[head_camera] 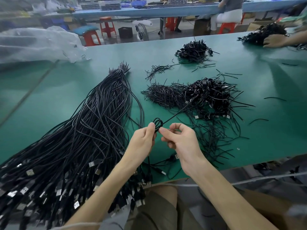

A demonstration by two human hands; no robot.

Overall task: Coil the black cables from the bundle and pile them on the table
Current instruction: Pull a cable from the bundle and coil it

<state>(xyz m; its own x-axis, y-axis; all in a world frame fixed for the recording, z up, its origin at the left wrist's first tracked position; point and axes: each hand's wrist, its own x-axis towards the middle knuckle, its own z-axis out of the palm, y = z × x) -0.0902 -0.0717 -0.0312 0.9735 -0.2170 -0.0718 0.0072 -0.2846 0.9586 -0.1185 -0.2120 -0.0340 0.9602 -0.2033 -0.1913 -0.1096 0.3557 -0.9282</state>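
At frame centre, both hands, left [144, 140] and right [181, 141], pinch a small half-wound coil of thin black cable [158, 123]. A heap of finished coils [207, 95] sits centre-right on the green desk [66, 83]; the big uncoiled bundle [79, 143], lower left, remains mostly untouched.

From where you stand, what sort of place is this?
Probably a cable assembly workshop: a big bundle of black cables on a long green table, piles of coiled cables, and more workbenches behind.

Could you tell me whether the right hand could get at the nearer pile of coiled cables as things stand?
Probably yes: nothing stands between the right hand and the nearer pile on the table, though it is now pinching the cable with the left hand.
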